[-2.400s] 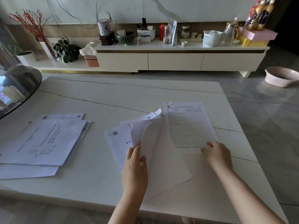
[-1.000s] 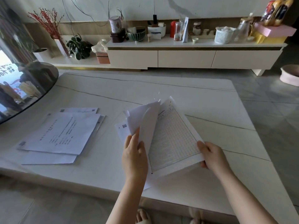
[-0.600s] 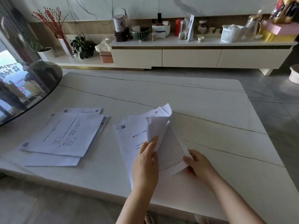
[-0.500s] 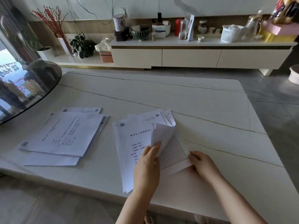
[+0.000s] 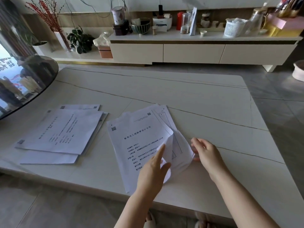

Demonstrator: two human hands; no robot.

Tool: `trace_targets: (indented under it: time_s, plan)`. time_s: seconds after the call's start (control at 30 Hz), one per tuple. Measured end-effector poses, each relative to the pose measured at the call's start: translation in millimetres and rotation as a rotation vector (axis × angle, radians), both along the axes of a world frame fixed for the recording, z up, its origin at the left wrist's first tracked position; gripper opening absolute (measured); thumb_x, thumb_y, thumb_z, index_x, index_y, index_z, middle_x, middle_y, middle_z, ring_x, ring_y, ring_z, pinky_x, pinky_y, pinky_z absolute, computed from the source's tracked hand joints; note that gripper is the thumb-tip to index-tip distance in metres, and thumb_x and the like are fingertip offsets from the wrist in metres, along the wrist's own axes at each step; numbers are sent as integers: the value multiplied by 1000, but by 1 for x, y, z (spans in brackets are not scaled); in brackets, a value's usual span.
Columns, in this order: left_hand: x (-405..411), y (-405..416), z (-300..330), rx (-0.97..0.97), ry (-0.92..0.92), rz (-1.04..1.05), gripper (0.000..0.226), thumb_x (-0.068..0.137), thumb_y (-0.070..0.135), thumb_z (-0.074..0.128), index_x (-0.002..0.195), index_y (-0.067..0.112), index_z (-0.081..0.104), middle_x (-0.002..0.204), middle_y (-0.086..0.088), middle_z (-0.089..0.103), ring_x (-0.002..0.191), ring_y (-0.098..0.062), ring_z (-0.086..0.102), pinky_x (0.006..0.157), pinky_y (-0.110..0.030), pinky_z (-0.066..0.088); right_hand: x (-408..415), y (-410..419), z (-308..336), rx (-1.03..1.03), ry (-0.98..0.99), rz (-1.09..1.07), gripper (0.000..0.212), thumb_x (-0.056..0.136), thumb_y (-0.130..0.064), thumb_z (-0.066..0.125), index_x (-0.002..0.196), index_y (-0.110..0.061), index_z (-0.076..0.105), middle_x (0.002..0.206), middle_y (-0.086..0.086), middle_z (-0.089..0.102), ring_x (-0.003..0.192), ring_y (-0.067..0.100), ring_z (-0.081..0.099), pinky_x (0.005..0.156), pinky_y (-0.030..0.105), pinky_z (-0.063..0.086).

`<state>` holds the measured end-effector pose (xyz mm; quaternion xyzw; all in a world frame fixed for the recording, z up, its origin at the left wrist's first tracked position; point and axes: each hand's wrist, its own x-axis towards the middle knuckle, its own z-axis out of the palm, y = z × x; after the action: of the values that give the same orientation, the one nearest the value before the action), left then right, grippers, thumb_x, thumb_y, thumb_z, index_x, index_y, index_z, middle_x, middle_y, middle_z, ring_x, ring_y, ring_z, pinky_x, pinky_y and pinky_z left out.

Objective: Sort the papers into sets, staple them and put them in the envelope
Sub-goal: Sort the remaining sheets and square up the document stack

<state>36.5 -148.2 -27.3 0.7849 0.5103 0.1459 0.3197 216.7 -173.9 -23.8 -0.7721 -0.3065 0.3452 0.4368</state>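
Note:
A set of printed white sheets (image 5: 139, 137) lies near the front edge of the pale table (image 5: 205, 99). My left hand (image 5: 153, 171) pinches the curled right edge of the top sheets, lifting them off the gridded sheet (image 5: 164, 116) underneath. My right hand (image 5: 205, 152) hovers just right of the set, fingers loosely bent beside the lower sheets' right edge, holding nothing. A second pile of printed papers (image 5: 64, 132) lies flat at the left. No stapler or envelope is in view.
A round dark glass tabletop (image 5: 24, 83) overhangs the far left. Beyond the table stands a low white cabinet (image 5: 197, 50) crowded with jars, bowls and a basket. A pink basin (image 5: 298, 71) sits on the grey floor at right.
The gridded sheet from the right side of the table was brought under the lifted top sheets of the middle set. My right hand has let go of it and drawn slightly right.

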Motion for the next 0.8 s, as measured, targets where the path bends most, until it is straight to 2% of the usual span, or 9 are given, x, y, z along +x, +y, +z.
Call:
trace_targets:
  time_s: [0.07, 0.13, 0.23, 0.33, 0.43, 0.47, 0.53, 0.63, 0.8]
  plan:
    - [0, -1, -2, -29, -54, 76, 68, 97, 25, 51, 150, 36, 10, 127, 5, 58, 116, -11, 55, 89, -19, 41, 0, -1, -2, -53, -41, 41, 27, 93, -29, 57, 111, -11, 64, 100, -2, 65, 96, 17, 60, 91, 38, 49]
    - [1, 0, -3, -57, -146, 130, 75, 94, 14, 55, 149, 38, 10, 105, 7, 63, 103, -10, 61, 80, -13, 42, 2, -4, -6, -103, -113, 82, 33, 91, -20, 61, 123, -14, 58, 105, -3, 60, 99, 16, 57, 85, 28, 42]
    - [2, 4, 3, -96, -265, 259, 80, 90, 8, 59, 149, 38, 15, 73, 3, 59, 72, -12, 57, 66, -16, 43, 5, -7, -11, -140, -142, 124, 39, 88, -9, 62, 126, -15, 56, 105, 0, 61, 95, 17, 56, 78, 24, 37]
    - [-1, 8, 10, -49, -306, 292, 78, 84, 15, 70, 140, 42, 23, 63, 6, 44, 60, -7, 44, 65, -15, 40, 5, -6, -13, -94, -226, 154, 33, 89, -8, 62, 121, -15, 61, 100, -3, 59, 92, 15, 55, 76, 21, 35]
    - [-3, 6, 15, -88, -351, 290, 21, 82, 23, 73, 99, 28, 61, 67, 8, 53, 64, -5, 47, 60, -14, 37, -1, -4, -12, -18, -418, 148, 23, 89, -9, 60, 110, -14, 68, 99, -1, 59, 98, 19, 56, 76, 22, 34]
    - [-4, 5, 15, -88, -379, 319, 9, 84, 23, 70, 83, 19, 63, 67, 8, 56, 63, -3, 48, 57, -14, 36, -3, -2, -14, -2, -439, 143, 19, 90, -11, 59, 106, -13, 69, 99, 1, 62, 99, 21, 57, 76, 24, 36]
    - [-9, 7, 11, -45, -405, 412, 24, 89, 20, 64, 68, 12, 54, 61, 10, 52, 57, -2, 44, 53, -17, 32, -6, 0, -13, -44, -299, 123, 18, 95, -19, 53, 96, -9, 68, 92, 1, 67, 94, 23, 62, 76, 29, 45]
    - [-16, 13, 12, -43, -378, 517, 19, 98, 16, 47, 81, 11, 51, 70, 9, 52, 62, -6, 43, 53, -17, 33, -10, 4, -14, -130, -88, 113, 29, 96, -35, 49, 90, -11, 65, 87, 3, 70, 90, 27, 66, 80, 39, 52]
    - [-25, 18, 13, -76, -379, 583, 14, 100, 8, 32, 97, 5, 45, 79, 3, 51, 69, -13, 48, 58, -26, 38, -30, 4, -16, -281, -298, 225, 36, 86, -39, 66, 114, -17, 56, 106, -2, 62, 104, 21, 59, 78, 27, 41]
